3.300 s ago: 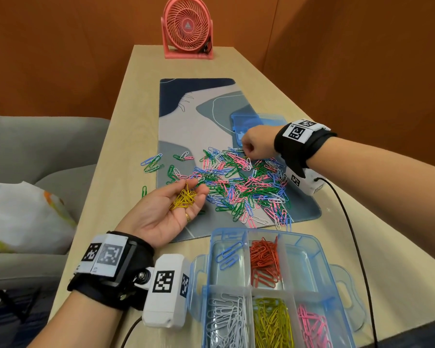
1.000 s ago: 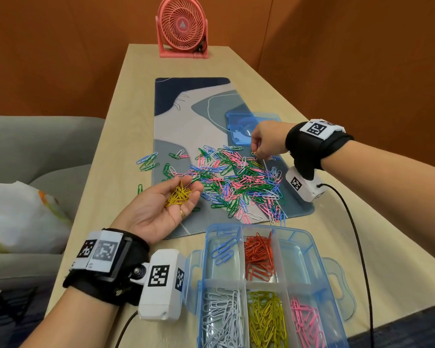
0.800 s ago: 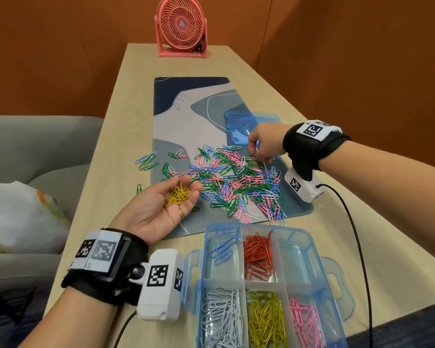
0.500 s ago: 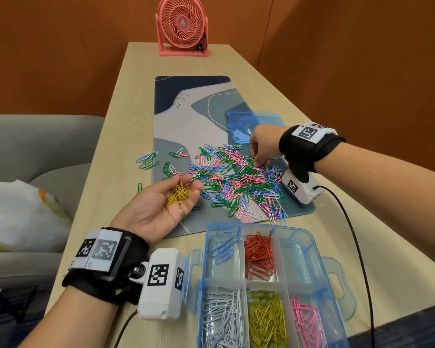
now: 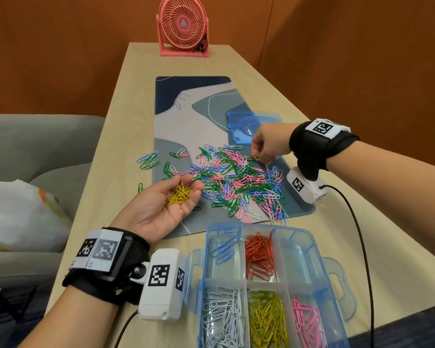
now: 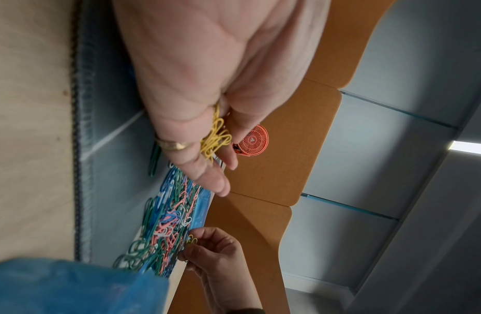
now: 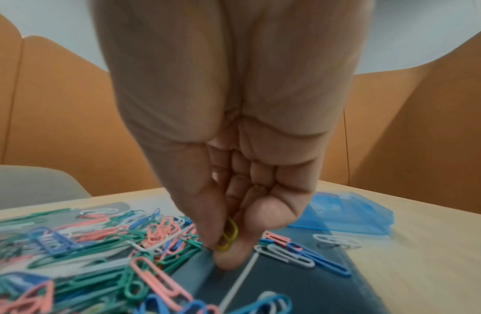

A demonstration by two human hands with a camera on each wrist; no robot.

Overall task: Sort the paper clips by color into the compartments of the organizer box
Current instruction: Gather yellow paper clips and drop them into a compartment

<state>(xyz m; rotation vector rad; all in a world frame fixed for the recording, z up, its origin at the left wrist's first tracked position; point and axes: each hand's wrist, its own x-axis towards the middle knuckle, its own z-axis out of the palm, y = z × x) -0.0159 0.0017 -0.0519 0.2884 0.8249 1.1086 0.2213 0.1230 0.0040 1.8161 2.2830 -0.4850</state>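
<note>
A heap of green, pink, blue and white paper clips (image 5: 236, 182) lies on the desk mat (image 5: 186, 116). My left hand (image 5: 166, 204) lies palm up at the heap's left edge, fingers loosely cupped under a bunch of yellow clips (image 5: 178, 194) (image 6: 215, 136). My right hand (image 5: 266, 146) is at the heap's far right edge and pinches a yellow clip (image 5: 257, 156) (image 7: 228, 235) between thumb and fingers. The clear blue organizer box (image 5: 337, 285) stands near me; its compartments hold blue, red, white, yellow and pink clips, and one is empty.
The box's blue lid (image 5: 251, 126) lies on the mat behind my right hand. A pink desk fan (image 5: 182, 26) stands at the table's far end. A few stray clips (image 5: 148, 159) lie left of the heap. A grey chair with a white bag (image 5: 18, 214) stands to the left.
My right hand moved from the heap's far middle to its far right edge and now pinches a yellow clip. The left hand stayed palm up with its yellow bunch.
</note>
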